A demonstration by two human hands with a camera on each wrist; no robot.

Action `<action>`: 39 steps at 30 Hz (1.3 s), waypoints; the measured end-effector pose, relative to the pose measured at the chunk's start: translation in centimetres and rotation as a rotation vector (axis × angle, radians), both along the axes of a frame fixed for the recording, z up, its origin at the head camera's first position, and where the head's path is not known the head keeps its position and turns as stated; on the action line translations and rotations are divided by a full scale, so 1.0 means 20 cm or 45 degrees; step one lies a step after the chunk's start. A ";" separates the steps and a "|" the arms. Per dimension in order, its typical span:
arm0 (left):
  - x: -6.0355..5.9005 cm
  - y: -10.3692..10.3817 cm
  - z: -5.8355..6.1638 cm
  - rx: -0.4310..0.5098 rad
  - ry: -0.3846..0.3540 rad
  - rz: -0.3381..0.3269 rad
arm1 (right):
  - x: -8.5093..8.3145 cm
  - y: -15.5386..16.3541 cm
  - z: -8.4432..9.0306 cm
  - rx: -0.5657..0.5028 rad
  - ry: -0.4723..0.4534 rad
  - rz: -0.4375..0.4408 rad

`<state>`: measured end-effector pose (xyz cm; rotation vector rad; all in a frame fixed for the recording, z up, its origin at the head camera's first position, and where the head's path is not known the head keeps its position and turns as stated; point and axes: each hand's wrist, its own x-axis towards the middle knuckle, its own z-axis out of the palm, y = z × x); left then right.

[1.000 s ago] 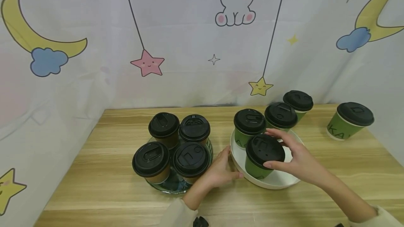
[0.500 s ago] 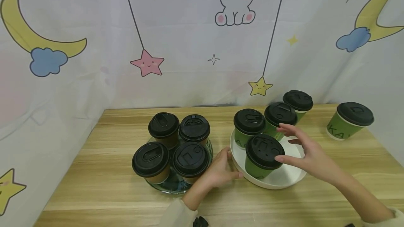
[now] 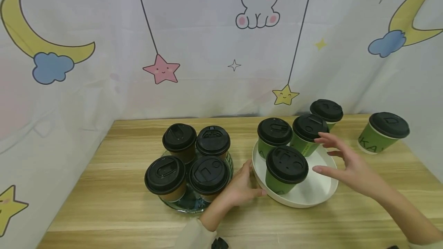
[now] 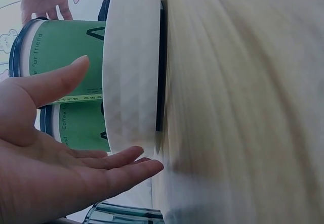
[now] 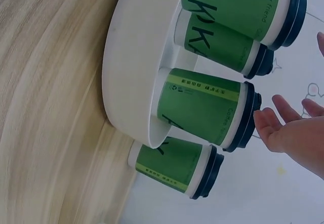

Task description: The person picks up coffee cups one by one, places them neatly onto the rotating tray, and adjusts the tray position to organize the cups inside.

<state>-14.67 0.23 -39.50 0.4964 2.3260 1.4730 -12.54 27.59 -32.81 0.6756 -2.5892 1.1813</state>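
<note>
On a round white plate (image 3: 318, 187) stand three green paper cups with black lids: a front cup (image 3: 285, 170), a back-left cup (image 3: 275, 137) and a back-right cup (image 3: 308, 133). My left hand (image 3: 240, 187) is at the plate's left rim, thumb and fingers spread; the left wrist view shows its fingertips beside the plate's wall (image 4: 131, 72). My right hand (image 3: 354, 174) hovers over the plate's right side, fingers loosely bent and holding nothing. It is nearest the back-right cup, whose lid lies close to its fingertips in the head view.
Left of my left hand, a glassy dark-green plate (image 3: 194, 203) bears several brown cups (image 3: 169, 180) with black lids. Another green cup (image 3: 327, 111) stands behind the white plate, and one more green cup (image 3: 383, 133) is at the table's right. A printed curtain (image 3: 214, 41) hangs behind.
My right hand has let go of the front cup and moved right, away from it. The front cup has shifted slightly left and the back-right cup slightly right. My left hand stays put.
</note>
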 end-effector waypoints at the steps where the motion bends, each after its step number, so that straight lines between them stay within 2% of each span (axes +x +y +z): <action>1: 0.00 0.00 0.00 0.004 0.002 -0.002 | 0.00 0.01 0.00 -0.006 -0.004 -0.004; 8: 0.00 0.00 0.00 0.013 0.019 -0.013 | -0.01 0.05 0.00 0.003 0.005 -0.056; 14: 0.00 0.00 0.00 -0.004 -0.004 -0.001 | -0.02 0.08 0.00 0.012 0.018 -0.060; 19: 0.00 0.00 0.00 0.013 0.007 0.004 | -0.02 0.11 0.01 0.025 0.006 -0.118; 32: -0.01 0.00 0.00 -0.031 -0.002 0.011 | -0.04 0.22 0.01 0.042 0.028 -0.197; 39: 0.00 0.00 0.00 -0.028 0.002 0.017 | -0.05 0.29 0.01 0.100 -0.032 -0.225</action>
